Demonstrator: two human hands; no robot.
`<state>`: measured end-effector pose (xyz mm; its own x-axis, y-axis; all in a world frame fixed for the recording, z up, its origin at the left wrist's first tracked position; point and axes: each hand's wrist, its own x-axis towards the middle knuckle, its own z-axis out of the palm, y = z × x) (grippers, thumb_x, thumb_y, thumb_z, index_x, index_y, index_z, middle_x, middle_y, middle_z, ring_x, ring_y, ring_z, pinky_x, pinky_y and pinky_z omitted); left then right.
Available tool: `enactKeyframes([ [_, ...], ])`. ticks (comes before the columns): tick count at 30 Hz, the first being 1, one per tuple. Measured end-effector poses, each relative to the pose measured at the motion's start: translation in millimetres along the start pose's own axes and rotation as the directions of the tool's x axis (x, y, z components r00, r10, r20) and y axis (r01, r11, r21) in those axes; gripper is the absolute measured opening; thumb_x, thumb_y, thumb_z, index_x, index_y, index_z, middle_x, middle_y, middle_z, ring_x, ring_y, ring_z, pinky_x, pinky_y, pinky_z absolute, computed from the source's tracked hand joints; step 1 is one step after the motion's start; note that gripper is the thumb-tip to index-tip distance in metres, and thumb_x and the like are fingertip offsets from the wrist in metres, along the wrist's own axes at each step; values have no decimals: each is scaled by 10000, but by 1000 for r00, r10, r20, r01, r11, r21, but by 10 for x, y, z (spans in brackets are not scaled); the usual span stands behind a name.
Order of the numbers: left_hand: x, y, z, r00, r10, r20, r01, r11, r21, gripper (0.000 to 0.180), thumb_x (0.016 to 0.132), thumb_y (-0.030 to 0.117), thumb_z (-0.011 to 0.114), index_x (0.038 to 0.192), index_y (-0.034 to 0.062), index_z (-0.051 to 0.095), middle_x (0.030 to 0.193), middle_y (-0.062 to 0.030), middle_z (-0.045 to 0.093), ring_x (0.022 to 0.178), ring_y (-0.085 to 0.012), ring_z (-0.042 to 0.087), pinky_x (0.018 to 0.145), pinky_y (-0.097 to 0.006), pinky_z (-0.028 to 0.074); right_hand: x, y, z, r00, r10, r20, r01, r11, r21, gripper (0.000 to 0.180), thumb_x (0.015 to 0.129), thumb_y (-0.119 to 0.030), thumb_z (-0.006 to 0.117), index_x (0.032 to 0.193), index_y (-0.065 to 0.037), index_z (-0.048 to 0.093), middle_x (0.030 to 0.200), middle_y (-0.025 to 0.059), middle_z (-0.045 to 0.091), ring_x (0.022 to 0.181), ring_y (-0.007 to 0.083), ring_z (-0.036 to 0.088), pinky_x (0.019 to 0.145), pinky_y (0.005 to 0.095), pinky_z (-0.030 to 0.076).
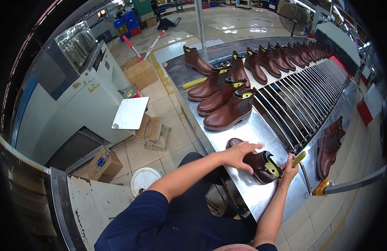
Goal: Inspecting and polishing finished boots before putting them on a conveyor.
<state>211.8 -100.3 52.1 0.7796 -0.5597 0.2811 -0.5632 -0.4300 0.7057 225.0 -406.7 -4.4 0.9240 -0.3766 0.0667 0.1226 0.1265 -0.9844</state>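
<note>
I see L hand (238, 155) flat, fingers spread on boot (256, 164), lower centre; long axis runs left-right. R hand (290, 167) grips yellow tool (299, 158) by boot's collar.

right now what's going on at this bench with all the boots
A person at a metal workbench has a brown ankle boot lying on its side. The left hand presses down on the boot, while the right hand grips a yellow-green tool at the boot's opening. Four more brown boots stand grouped further along the bench, and a long row of boots lines the far side of the roller conveyor.
</note>
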Motion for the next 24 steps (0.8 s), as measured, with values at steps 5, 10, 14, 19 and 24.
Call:
enactKeyframes([
  [5, 238, -319, -2662, 616, -305, -727, 197, 953, -232, 300, 936, 180, 568, 1010, -44, 754, 577, -104, 653, 618, -246, 691, 670, -390, 573, -35, -55, -28, 1000, 9, -12, -9, 1000, 24, 274, 1019, -264, 690, 1121, -16, 635, 623, -29, 482, 461, 62, 419, 421, 226, 321],
  [10, -352, 312, -5183, 322, -345, -881, 652, 756, -57, 998, 817, 51, 511, 1667, 95, -9, 765, -100, 679, 487, -158, 577, 498, -376, 567, 9, -19, 52, 1000, 4, 11, -4, 1000, 20, 272, 1026, -268, 682, 1116, -16, 636, 622, -28, 474, 460, 60, 408, 427, 230, 324],
  [14, -370, 273, -5497, 270, -476, -837, 761, 638, -117, 1012, 830, 83, 512, 1666, 118, -56, 760, -38, 639, 519, -124, 537, 537, -374, 574, 8, -24, -32, 1000, 14, -5, -14, 1000, 15, 263, 1029, -265, 677, 1108, -17, 641, 618, -33, 465, 457, 60, 397, 428, 232, 325],
  [19, -809, 326, -6079, 522, -546, -655, 585, 788, -190, 927, 910, 43, 454, 1652, 151, -92, 777, -184, 641, 439, -243, 555, 424, -461, 564, 33, 85, 79, 999, 7, 47, -8, 1000, 26, 260, 1032, -258, 671, 1121, -15, 646, 616, -36, 454, 464, 59, 400, 435, 230, 333],
  [24, -315, 239, -5603, 189, -455, -870, 770, 619, -156, 907, 914, 42, 456, 1646, 100, -75, 747, -157, 627, 429, -214, 530, 402, -428, 526, 53, 33, -51, 1000, -10, 19, 11, 1000, -16, 267, 1033, -255, 669, 1127, -6, 649, 619, -33, 461, 469, 59, 410, 439, 233, 339],
])
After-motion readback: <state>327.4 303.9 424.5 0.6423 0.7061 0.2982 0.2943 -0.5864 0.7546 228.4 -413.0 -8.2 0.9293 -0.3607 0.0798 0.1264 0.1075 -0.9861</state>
